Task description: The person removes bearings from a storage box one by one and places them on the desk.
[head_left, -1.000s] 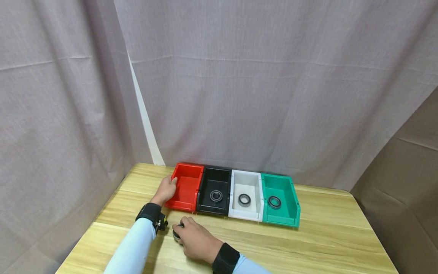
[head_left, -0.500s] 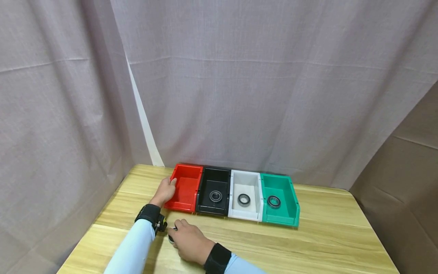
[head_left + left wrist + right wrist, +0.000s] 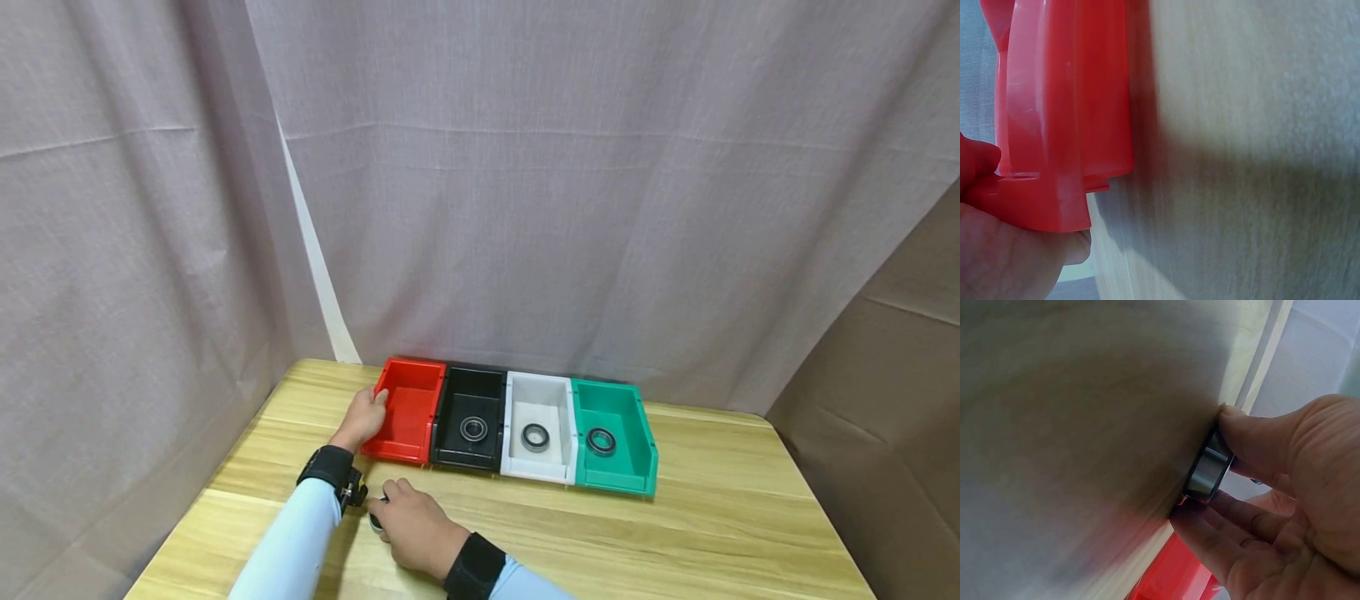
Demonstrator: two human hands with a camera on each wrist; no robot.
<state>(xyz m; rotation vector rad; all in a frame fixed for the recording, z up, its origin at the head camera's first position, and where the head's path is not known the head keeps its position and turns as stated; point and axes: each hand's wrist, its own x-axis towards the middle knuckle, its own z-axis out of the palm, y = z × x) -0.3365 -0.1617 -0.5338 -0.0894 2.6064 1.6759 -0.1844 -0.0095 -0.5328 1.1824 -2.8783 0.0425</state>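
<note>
In the head view my left hand grips the left side wall of a red bin, thumb over the rim; the left wrist view shows the fingers beneath that edge. The red bin holds nothing visible. My right hand pinches a bearing between thumb and fingers, in front of the red bin. In the right wrist view this bearing is a shiny metal ring at the wooden tabletop; whether it touches the wood I cannot tell. Much of it is hidden by the fingers in the head view.
Right of the red bin stand a black bin, a white bin and a green bin, side by side. Each has one bearing lying inside: black's, white's, green's. A grey curtain hangs behind the wooden table.
My right hand has shifted slightly left with the bearing since a second ago, and has stayed still over the last half second. The left hand keeps its grip on the red bin.
</note>
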